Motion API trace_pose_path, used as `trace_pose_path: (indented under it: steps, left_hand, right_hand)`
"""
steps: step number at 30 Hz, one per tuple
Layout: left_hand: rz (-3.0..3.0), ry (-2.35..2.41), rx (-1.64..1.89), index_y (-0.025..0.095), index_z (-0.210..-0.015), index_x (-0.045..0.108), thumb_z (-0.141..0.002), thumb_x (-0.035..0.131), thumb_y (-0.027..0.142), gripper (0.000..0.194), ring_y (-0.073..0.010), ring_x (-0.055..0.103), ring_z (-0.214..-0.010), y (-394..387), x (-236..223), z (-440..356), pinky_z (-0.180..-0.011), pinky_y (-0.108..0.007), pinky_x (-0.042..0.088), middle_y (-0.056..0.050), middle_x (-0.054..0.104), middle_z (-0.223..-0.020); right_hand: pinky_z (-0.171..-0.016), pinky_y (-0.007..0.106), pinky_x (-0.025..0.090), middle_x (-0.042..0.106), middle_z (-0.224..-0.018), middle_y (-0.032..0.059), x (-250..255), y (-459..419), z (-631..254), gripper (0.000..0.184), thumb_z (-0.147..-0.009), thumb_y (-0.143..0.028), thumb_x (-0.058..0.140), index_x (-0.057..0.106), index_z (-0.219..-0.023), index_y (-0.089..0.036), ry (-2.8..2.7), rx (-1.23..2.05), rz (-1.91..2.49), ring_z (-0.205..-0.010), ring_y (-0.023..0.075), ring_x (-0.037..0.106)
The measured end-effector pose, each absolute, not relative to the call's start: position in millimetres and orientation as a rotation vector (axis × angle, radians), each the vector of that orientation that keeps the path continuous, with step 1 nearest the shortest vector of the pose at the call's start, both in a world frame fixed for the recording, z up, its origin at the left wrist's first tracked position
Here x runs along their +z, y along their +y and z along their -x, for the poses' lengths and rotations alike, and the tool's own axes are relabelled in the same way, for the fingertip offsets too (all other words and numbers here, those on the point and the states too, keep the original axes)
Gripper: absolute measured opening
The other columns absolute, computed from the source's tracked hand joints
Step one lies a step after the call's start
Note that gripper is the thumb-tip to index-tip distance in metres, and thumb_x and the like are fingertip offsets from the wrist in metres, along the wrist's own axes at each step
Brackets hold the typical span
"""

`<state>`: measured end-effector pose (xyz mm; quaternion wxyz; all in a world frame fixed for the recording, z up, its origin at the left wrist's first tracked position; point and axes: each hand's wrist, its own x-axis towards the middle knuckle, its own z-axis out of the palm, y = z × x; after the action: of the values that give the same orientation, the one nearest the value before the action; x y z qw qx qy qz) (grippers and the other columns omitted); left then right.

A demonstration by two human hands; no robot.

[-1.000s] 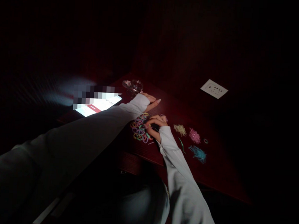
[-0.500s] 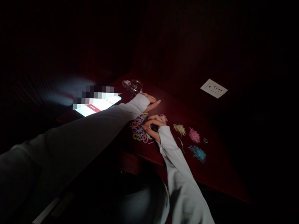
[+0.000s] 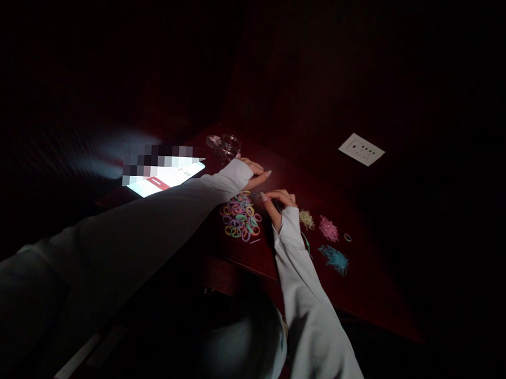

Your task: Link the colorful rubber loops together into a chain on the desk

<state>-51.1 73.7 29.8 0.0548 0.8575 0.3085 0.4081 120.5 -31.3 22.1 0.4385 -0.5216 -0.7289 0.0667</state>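
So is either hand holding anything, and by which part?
Can't tell: anything in the left hand or right hand is too small and dark to see.

It looks like a dim room indoors, though which kind is hard to tell. A socket plate (image 3: 361, 149) sits on the dark wall (image 3: 300, 101), above a dark reddish table (image 3: 371, 280) partly lit by a glowing screen (image 3: 168, 179).
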Motion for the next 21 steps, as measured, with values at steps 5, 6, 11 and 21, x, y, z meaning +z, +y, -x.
trace_pose_path:
  steps: [5,6,11,21]
  left_hand:
    - [-2.621,0.971,1.194,0.018,-0.061,0.063,-0.103,0.041,0.043,0.054,-0.0163,0.062,-0.071,71,31,50,-0.086,-0.034,0.042,-0.002,0.068,-0.066]
    - [-2.619,0.97,1.189,0.018,-0.061,0.063,-0.103,0.041,0.043,0.054,-0.0164,0.063,-0.071,71,31,50,-0.087,-0.034,0.042,-0.002,0.068,-0.065]
    - [-2.616,0.925,1.206,0.019,-0.059,0.06,-0.104,0.038,0.044,0.056,-0.0156,0.061,-0.069,73,29,51,-0.082,-0.032,0.042,-0.002,0.066,-0.064]
    - [-2.609,0.949,1.169,0.018,-0.06,0.06,-0.103,0.042,0.04,0.052,-0.0154,0.059,-0.068,68,35,49,-0.084,-0.034,0.041,-0.001,0.067,-0.066]
  right_hand:
    - [-0.088,0.039,0.034,0.072,-0.096,0.0061,23,-27,-139,0.04,-0.097,-0.059,0.057,0.08,-0.091,-0.026,-1.562,-0.217,1.67,-0.1,0.0257,0.05]
    - [-0.089,0.039,0.033,0.071,-0.098,0.0069,21,-25,-144,0.042,-0.097,-0.06,0.055,0.08,-0.092,-0.027,-1.537,-0.261,1.721,-0.103,0.0267,0.049]
    - [-0.09,0.046,0.03,0.068,-0.096,0.0111,6,-13,-166,0.049,-0.093,-0.067,0.057,0.08,-0.084,-0.025,-1.529,-0.236,1.73,-0.1,0.0294,0.043]
    - [-0.099,0.047,0.039,0.067,-0.102,0.0085,33,-42,-138,0.039,-0.102,-0.053,0.05,0.08,-0.1,-0.029,-1.767,0.058,1.433,-0.106,0.028,0.046]
